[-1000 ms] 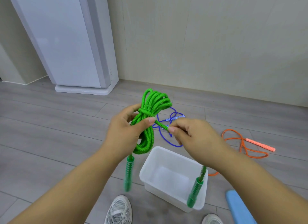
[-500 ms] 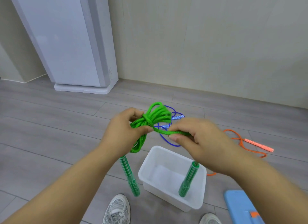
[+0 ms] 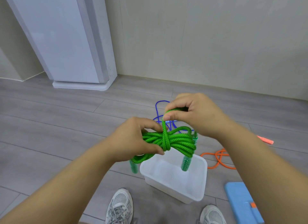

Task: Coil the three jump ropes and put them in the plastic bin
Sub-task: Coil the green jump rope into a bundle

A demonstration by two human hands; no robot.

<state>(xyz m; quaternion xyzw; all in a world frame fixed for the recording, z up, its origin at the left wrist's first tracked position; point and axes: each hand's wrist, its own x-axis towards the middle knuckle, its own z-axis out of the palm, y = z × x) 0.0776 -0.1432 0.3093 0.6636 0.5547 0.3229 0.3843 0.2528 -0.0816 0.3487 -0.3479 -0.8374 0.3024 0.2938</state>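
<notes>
My left hand [image 3: 133,140] is curled round the coiled green jump rope [image 3: 176,138], just above the plastic bin [image 3: 166,188]. My right hand [image 3: 191,113] pinches the tail strand cinched across the coil's middle. The braided cord looks soft, light and floppy, so I'd hold it at that wrapped waist or the loops will spill

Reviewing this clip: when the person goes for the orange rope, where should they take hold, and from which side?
Take the orange rope by its handle, from above. It is the stiff, straight part, lying flat on the floor, away from where the rope crosses itself. Grabbing the loops would probably drag a tangle. The other handle is out of sight.
</notes>
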